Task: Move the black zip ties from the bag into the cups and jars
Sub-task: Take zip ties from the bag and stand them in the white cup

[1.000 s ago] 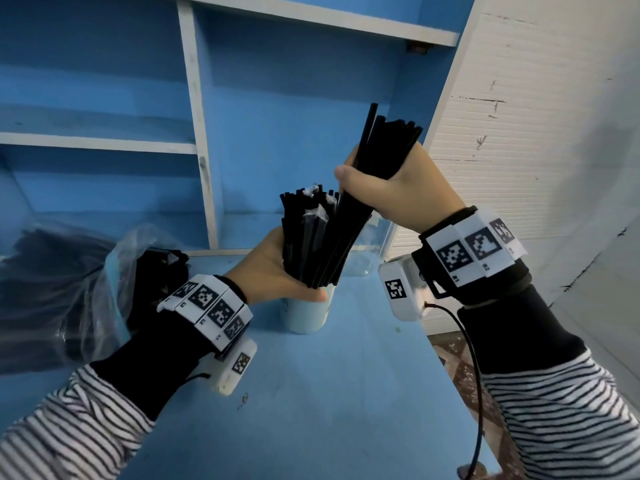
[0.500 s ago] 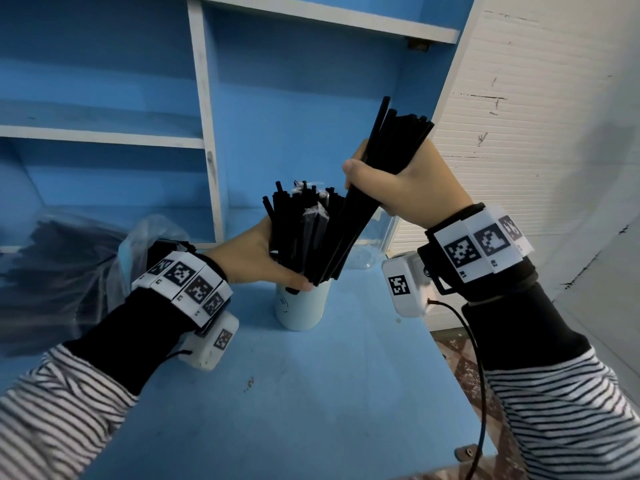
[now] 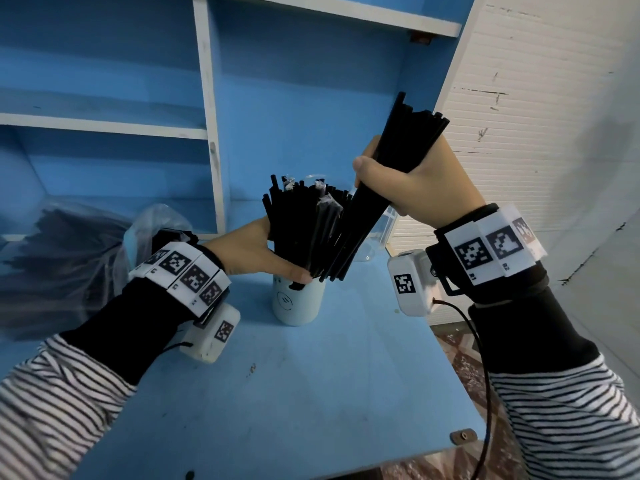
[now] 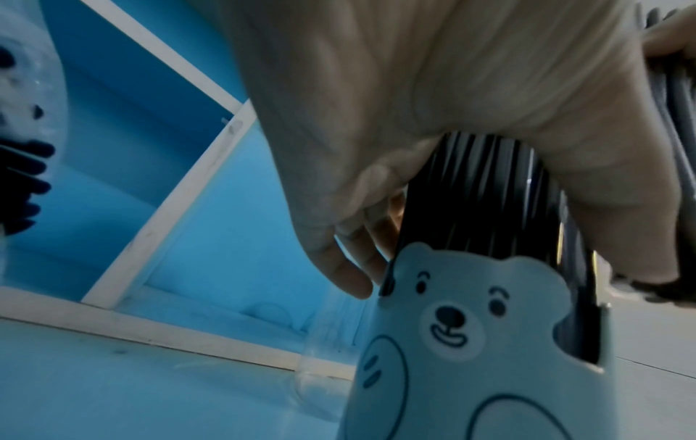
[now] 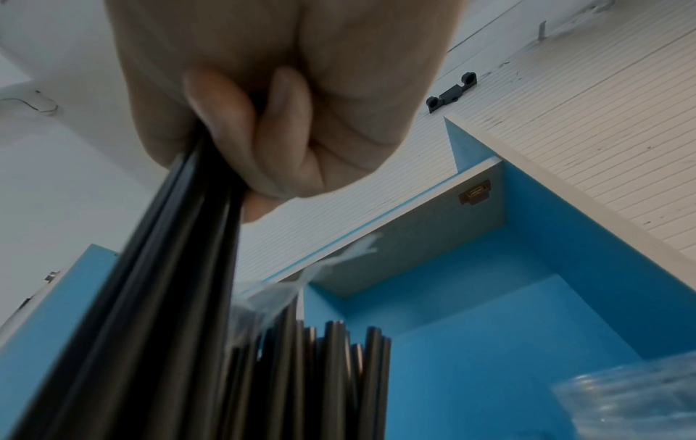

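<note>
Your right hand (image 3: 420, 187) grips a slanted bundle of long black plastic zip ties (image 3: 394, 164), lower ends toward the cup.
Your left hand (image 3: 254, 252) curls around upright ties (image 3: 304, 230) in the pale blue bear-printed cup (image 3: 298, 303).

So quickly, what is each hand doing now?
Left hand: grips the zip ties standing in the cup.
Right hand: grips a tilted bundle.

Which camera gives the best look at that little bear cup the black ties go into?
The left wrist view: the bear cup fills it, face and paws plain. The head view shows the cup small, mostly hidden under the zip ties and left hand. The right wrist view misses it.
</note>
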`<state>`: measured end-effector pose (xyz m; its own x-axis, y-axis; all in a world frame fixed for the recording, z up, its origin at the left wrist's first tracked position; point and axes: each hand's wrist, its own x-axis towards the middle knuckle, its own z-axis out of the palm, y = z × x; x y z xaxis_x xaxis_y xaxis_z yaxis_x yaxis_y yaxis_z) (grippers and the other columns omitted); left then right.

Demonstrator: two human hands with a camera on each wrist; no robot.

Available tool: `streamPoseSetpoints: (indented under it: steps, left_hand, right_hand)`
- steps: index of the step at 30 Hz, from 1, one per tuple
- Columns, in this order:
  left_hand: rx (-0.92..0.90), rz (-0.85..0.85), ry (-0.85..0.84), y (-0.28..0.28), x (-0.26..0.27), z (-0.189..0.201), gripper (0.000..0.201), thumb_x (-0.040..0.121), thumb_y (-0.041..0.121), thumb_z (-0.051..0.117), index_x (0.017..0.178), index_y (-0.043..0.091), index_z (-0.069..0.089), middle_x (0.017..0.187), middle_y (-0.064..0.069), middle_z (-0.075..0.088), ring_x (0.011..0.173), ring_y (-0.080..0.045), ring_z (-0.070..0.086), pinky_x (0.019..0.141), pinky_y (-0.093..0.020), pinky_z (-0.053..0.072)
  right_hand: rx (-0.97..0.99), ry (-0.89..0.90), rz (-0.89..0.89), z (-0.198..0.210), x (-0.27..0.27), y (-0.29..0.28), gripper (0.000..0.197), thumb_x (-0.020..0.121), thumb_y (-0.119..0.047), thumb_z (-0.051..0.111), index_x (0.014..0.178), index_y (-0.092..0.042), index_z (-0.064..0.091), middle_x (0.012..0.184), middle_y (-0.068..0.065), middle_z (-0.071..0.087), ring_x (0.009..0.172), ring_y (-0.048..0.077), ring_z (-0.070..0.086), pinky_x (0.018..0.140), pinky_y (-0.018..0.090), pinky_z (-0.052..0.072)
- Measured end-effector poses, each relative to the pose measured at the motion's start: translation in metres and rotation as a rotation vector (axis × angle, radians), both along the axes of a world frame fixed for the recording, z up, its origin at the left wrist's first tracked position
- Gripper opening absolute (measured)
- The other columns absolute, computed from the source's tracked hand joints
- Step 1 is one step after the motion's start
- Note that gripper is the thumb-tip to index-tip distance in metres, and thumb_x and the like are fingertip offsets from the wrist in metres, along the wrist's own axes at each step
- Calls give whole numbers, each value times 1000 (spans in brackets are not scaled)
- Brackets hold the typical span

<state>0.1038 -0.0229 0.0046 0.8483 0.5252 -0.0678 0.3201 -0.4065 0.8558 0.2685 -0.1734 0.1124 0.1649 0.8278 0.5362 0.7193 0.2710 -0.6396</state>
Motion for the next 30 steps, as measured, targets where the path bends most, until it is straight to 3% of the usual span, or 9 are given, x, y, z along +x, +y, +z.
streamPoseSetpoints:
  steps: [2, 5, 8, 11, 15, 19, 23, 27, 30]
  left_hand:
    - [6, -31, 24, 1, -2, 3, 73, 65, 24, 87, 123, 35, 45, 123, 18, 53, 115, 5, 48, 96, -19, 40]
    - [-34, -68, 11, 0, -3, 8, 62, 69, 20, 84, 114, 40, 47, 116, 22, 56, 107, 9, 52, 91, -15, 44]
    - [-74, -96, -27, 0, -2, 9, 57, 68, 19, 84, 116, 30, 56, 112, 13, 67, 108, 0, 61, 88, -20, 50]
    - [-47, -45, -67, 2, 0, 6, 46, 76, 7, 79, 116, 21, 61, 109, 6, 69, 101, 0, 64, 81, -15, 52]
    - [-65, -38, -97, 4, 0, 1, 41, 79, 4, 75, 114, 20, 62, 109, 6, 70, 99, 1, 65, 81, -16, 52]
    - [-155, -114, -119, 7, -4, 2, 40, 78, -5, 73, 106, 23, 62, 96, 13, 73, 95, 3, 66, 80, -14, 51]
    - [-205, -180, -85, 9, -8, 2, 53, 62, 5, 73, 111, 16, 56, 102, 10, 67, 98, 2, 62, 82, -18, 50]
    - [-136, -180, -57, 2, -6, 2, 82, 64, 21, 88, 128, 39, 40, 124, 23, 55, 117, 9, 50, 93, -16, 44]
    - [-42, -46, -163, -8, 1, -1, 67, 62, 26, 88, 116, 42, 52, 113, 20, 64, 106, 9, 58, 83, -12, 48]
  right_hand:
    - [-9, 3, 11, -3, -4, 0, 24, 89, -4, 58, 69, 10, 57, 62, 21, 56, 40, 6, 47, 45, 8, 33]
    - [-29, 14, 31, -7, -9, 4, 24, 89, -4, 59, 69, 9, 58, 54, 0, 54, 42, 5, 50, 45, 7, 34]
    - [-52, 25, 62, -11, -16, 9, 20, 89, -4, 60, 70, 2, 60, 50, -14, 54, 43, 2, 53, 44, 6, 36]
    - [-58, 16, 72, -12, -24, 14, 17, 89, -4, 61, 72, 0, 61, 56, -11, 55, 45, -1, 54, 45, 6, 37]
    - [-34, -17, 51, -11, -28, 20, 16, 86, -5, 62, 71, -3, 61, 60, -6, 56, 48, 0, 54, 46, 7, 37]
    - [-29, -1, 48, -12, -21, 24, 19, 87, -6, 61, 75, 8, 60, 60, -1, 54, 46, 2, 51, 47, 7, 36]
    - [-18, -4, 40, -13, -14, 27, 20, 88, -4, 60, 73, 9, 60, 55, -8, 52, 44, 2, 50, 47, 7, 35]
    - [-14, -3, 48, -11, -16, 31, 20, 88, -5, 61, 76, 11, 60, 60, 2, 54, 46, 2, 50, 48, 7, 35]
    - [-20, -9, 62, -13, -19, 36, 16, 88, -8, 63, 75, 0, 62, 65, -2, 59, 53, 0, 55, 52, 7, 39]
